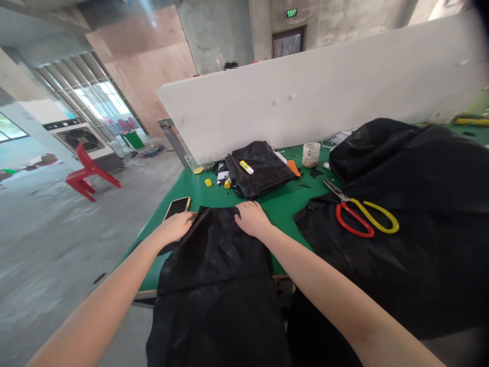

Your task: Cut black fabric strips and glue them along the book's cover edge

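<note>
A long piece of black cloth (pixel 216 255) lies over the table's front edge and hangs down toward me. My left hand (pixel 179 225) is closed at its upper left corner, thumb and fingers on the edge. At the upper right corner, my right hand (pixel 252 219) is closed on the cloth with its fingers bent over the top edge. A phone (pixel 178 206) in a light case lies just beyond my left hand. Past both hands sits a folded stack of black cloth (pixel 263 178), with a yellow and white glue stick (pixel 246 167) on top.
Scissors (pixel 355 214) with one red and one yellow handle rest on a large black cloth heap (pixel 416 168) at right. A clear cup (pixel 310 155) and scraps stand on the green table (pixel 290 204). A white board (pixel 305 97) closes off the back; a red chair (pixel 89 173) stands left.
</note>
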A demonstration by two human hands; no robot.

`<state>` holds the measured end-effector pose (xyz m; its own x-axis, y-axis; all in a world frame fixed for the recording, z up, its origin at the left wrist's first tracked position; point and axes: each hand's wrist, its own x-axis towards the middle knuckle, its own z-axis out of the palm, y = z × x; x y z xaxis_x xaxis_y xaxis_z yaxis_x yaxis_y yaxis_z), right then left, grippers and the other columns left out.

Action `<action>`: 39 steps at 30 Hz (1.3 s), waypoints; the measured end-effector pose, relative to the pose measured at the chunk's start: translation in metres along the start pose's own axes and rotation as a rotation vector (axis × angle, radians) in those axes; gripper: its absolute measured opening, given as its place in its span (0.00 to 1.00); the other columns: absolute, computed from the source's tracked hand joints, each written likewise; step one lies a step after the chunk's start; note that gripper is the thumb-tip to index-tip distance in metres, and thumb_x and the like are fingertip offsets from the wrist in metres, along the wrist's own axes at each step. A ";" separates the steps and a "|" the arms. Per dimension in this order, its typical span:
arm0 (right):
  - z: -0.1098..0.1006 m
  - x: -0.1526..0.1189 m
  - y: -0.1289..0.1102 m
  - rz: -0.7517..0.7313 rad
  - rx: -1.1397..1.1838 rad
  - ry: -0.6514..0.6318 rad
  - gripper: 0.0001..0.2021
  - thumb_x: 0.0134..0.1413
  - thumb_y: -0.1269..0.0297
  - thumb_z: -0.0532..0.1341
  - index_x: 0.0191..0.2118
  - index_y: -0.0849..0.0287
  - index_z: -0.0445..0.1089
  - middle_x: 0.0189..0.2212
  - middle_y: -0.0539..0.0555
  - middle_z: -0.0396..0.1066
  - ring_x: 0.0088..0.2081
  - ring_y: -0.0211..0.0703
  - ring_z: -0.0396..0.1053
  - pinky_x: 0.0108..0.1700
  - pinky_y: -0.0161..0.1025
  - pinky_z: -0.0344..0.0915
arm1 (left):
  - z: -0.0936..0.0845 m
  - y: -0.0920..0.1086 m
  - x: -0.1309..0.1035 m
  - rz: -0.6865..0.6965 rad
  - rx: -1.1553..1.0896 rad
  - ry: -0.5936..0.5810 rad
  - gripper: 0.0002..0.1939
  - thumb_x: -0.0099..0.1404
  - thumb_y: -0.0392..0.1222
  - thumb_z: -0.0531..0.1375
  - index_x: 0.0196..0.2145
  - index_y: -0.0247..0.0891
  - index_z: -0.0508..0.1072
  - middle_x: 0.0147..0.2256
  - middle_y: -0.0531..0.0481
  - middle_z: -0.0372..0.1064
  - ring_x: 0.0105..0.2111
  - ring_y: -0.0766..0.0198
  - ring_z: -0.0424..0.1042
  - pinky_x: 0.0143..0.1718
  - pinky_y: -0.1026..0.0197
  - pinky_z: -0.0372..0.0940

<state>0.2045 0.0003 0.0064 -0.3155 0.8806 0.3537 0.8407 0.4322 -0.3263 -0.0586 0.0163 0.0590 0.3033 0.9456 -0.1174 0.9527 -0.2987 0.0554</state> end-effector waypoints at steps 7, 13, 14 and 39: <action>0.000 -0.001 0.000 -0.004 0.004 0.011 0.15 0.58 0.63 0.52 0.48 0.64 0.67 0.44 0.61 0.69 0.50 0.49 0.62 0.54 0.46 0.51 | -0.008 0.005 -0.001 -0.030 0.033 0.189 0.19 0.56 0.41 0.50 0.44 0.37 0.71 0.44 0.44 0.72 0.44 0.53 0.70 0.43 0.60 0.63; -0.001 -0.001 0.000 -0.003 0.011 0.014 0.15 0.58 0.63 0.53 0.48 0.64 0.67 0.43 0.61 0.69 0.50 0.49 0.62 0.54 0.46 0.52 | -0.011 0.003 0.006 -0.087 -0.006 0.217 0.15 0.56 0.41 0.50 0.34 0.38 0.75 0.34 0.45 0.75 0.36 0.54 0.73 0.34 0.62 0.62; -0.001 0.000 0.000 0.000 0.013 0.017 0.15 0.58 0.63 0.53 0.48 0.64 0.67 0.44 0.61 0.69 0.50 0.49 0.62 0.54 0.46 0.52 | -0.011 0.002 0.006 -0.087 -0.009 0.207 0.15 0.57 0.41 0.50 0.34 0.37 0.75 0.33 0.44 0.75 0.35 0.53 0.73 0.33 0.62 0.62; -0.024 0.010 0.017 0.108 0.152 0.147 0.17 0.57 0.70 0.50 0.51 0.61 0.64 0.49 0.56 0.67 0.52 0.40 0.61 0.52 0.35 0.57 | -0.022 0.022 -0.011 -0.431 -1.155 0.071 0.22 0.46 0.50 0.68 0.37 0.37 0.74 0.34 0.45 0.76 0.34 0.51 0.76 0.34 0.55 0.72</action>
<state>0.2264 0.0124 0.0256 -0.1506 0.8903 0.4298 0.7869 0.3712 -0.4930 -0.0417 0.0023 0.0834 -0.0676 0.9545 -0.2905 0.3896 0.2934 0.8730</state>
